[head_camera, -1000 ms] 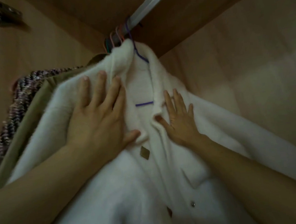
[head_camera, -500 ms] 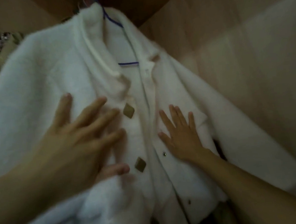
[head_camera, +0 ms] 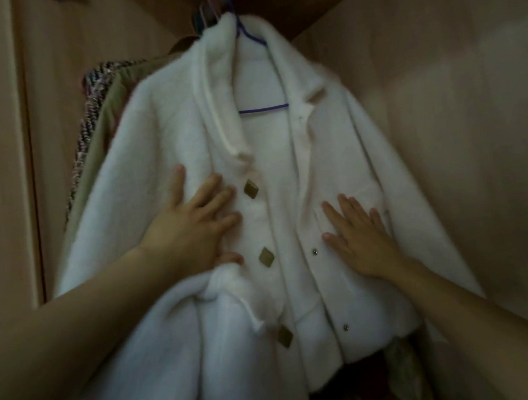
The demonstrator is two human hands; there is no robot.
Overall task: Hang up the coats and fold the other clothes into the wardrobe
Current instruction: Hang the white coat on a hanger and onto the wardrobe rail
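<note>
Both hands have slid down from the collar to the chest of the white coat (head_camera: 184,126). Left hand (head_camera: 191,226) and right hand (head_camera: 359,235) lie flat, fingers straight, pressing either front panel, gripping nothing. Coat hangs on a purple hanger (head_camera: 262,108) inside the wardrobe (head_camera: 442,118), beside a tweed coat (head_camera: 88,126). Judgement: this coat is hung, being smoothed; whether folding remains cannot be told.

- Fluffy white button-front coat (head_camera: 164,119) hangs on thin purple wire hanger (head_camera: 262,109) inside brown wooden wardrobe (head_camera: 456,100).
- Left hand (head_camera: 191,229) lies flat on coat's left panel beside diamond-shaped bronze buttons (head_camera: 251,189).
- Right hand (head_camera: 361,238) presses flat on right panel.
- Tweed garment (head_camera: 88,133) hangs behind.
</note>
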